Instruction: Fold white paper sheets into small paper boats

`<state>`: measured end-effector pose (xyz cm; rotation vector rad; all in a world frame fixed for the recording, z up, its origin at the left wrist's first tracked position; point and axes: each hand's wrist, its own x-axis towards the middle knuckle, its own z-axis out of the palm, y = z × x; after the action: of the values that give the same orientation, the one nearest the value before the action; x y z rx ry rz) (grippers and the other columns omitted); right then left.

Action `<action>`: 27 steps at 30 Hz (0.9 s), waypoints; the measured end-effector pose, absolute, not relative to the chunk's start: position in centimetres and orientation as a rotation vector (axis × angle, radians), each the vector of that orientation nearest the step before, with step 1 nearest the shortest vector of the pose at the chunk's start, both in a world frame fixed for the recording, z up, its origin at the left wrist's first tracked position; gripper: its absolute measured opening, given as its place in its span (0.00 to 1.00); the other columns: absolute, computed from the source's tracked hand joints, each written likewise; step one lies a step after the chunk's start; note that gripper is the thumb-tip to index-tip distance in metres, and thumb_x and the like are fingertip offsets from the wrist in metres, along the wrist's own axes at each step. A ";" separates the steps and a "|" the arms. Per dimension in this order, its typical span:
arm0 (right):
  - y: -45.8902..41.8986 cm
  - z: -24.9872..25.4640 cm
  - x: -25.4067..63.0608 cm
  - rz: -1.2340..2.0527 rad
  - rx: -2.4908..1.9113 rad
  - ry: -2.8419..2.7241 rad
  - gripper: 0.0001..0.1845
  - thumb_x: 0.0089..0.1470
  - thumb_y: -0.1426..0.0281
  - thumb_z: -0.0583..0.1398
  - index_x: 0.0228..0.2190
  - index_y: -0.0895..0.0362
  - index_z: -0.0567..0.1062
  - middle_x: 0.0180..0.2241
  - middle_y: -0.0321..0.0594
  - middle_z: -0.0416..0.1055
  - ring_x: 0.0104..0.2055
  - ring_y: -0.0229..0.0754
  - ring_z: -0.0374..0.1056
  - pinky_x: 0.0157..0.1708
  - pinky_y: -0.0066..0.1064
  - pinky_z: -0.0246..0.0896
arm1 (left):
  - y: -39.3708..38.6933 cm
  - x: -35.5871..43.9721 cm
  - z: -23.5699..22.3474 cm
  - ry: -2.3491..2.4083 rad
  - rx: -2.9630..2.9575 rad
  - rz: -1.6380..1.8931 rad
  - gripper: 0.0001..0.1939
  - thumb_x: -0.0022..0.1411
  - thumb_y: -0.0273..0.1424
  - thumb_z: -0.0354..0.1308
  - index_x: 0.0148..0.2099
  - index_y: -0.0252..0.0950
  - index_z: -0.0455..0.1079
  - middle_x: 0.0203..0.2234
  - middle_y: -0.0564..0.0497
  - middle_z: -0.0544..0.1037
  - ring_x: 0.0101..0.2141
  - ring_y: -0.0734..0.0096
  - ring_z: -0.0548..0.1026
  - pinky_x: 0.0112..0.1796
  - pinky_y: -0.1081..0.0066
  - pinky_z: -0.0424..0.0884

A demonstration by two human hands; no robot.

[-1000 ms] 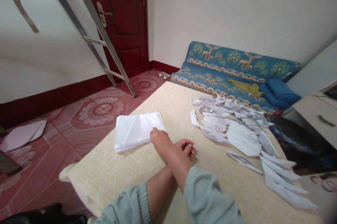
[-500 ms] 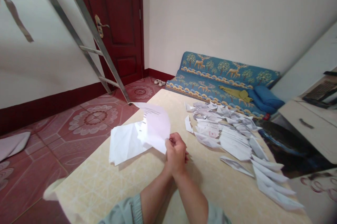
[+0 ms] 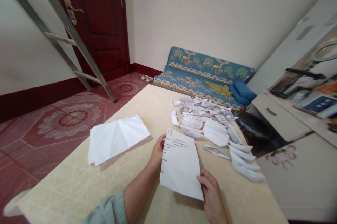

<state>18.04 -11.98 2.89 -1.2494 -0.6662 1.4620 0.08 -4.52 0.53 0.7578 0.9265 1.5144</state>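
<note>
- Upper left of frame: aluminium stepladder [image 3: 61, 31] leaning, its feet on the floor, in front of a dark red wooden door [image 3: 102, 17] with a brass handle [image 3: 70, 10]
- Left side, lower: red floor tiles [image 3: 65, 118] with a pale flower pattern; dark red skirting runs along the cream wall
- Bottom half of frame: cream patterned table top [image 3: 65, 185], its far corner pointing up toward the middle of the frame
- Left part of table: stack of folded white paper [image 3: 118, 139], lying flat, not touched by either hand
- Centre, lower: left hand [image 3: 158, 153], fingers curved and partly open, holding the left edge of a printed paper sheet [image 3: 180, 166]
- The sheet is creased, has text down its left side, and is held tilted over the table
- Centre, far: small white shoes [image 3: 145, 78] on the floor by the wall
- Behind table: blue deer-print floor cushion [image 3: 200, 73]
- Centre right of table: heap of folded printed paper pieces [image 3: 202, 120]
- Lower right: right hand [image 3: 212, 196], fingers spread a little, at the sheet's lower right corner, pinching it
- Right of the hand: row of folded paper pieces [image 3: 242, 157] near the table edge
- Far right: white cabinet with a drawer [image 3: 279, 115], books [image 3: 318, 103] on top
</note>
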 end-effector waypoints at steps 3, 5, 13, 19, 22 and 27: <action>-12.8 2.5 18.3 1.441 -1.239 -0.613 0.09 0.34 0.72 0.64 0.20 0.57 0.67 0.18 0.31 0.67 0.21 0.35 0.61 0.21 0.23 0.55 | -4.4 0.1 0.7 0.879 0.856 1.478 0.52 0.37 0.23 0.69 0.62 0.38 0.47 0.32 0.49 0.75 0.33 0.65 0.75 0.36 0.69 0.70; -13.1 2.6 18.4 1.430 -1.237 -0.573 0.10 0.34 0.72 0.65 0.20 0.57 0.67 0.18 0.30 0.67 0.21 0.35 0.61 0.20 0.23 0.55 | -4.6 0.1 1.0 0.848 0.909 1.450 0.54 0.38 0.24 0.68 0.64 0.40 0.43 0.36 0.46 0.75 0.36 0.63 0.75 0.37 0.68 0.70; -12.5 2.5 18.8 1.264 -1.228 -0.593 0.12 0.39 0.64 0.65 0.26 0.57 0.72 0.26 0.36 0.74 0.28 0.41 0.69 0.25 0.27 0.62 | -5.0 -0.3 1.1 0.918 1.127 1.326 0.16 0.36 0.25 0.68 0.33 0.31 0.76 0.35 0.43 0.78 0.36 0.59 0.75 0.37 0.67 0.69; -9.7 2.9 19.1 1.101 -1.125 -0.857 0.49 0.36 0.63 0.68 0.58 0.49 0.54 0.44 0.44 0.72 0.41 0.49 0.70 0.33 0.31 0.66 | -4.6 -0.5 0.7 0.933 1.102 1.391 0.12 0.42 0.27 0.65 0.33 0.31 0.77 0.36 0.41 0.78 0.38 0.58 0.75 0.40 0.65 0.69; -8.3 2.6 19.0 1.145 -1.104 -0.992 0.46 0.33 0.65 0.69 0.55 0.52 0.61 0.43 0.46 0.73 0.33 0.47 0.72 0.30 0.33 0.66 | -4.4 -0.4 0.6 0.960 1.137 1.404 0.10 0.45 0.30 0.64 0.32 0.31 0.77 0.34 0.42 0.79 0.36 0.59 0.75 0.39 0.65 0.69; -7.5 1.3 19.3 1.069 -1.104 -1.033 0.23 0.32 0.61 0.68 0.35 0.55 0.78 0.36 0.44 0.76 0.34 0.48 0.71 0.32 0.34 0.65 | -4.5 -0.3 0.9 0.960 1.173 1.418 0.09 0.41 0.30 0.67 0.28 0.32 0.77 0.33 0.42 0.79 0.36 0.58 0.76 0.39 0.65 0.70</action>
<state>19.28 -7.50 1.26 -1.1043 -1.0327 1.0687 -0.29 -4.48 0.90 1.1725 0.9602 1.4176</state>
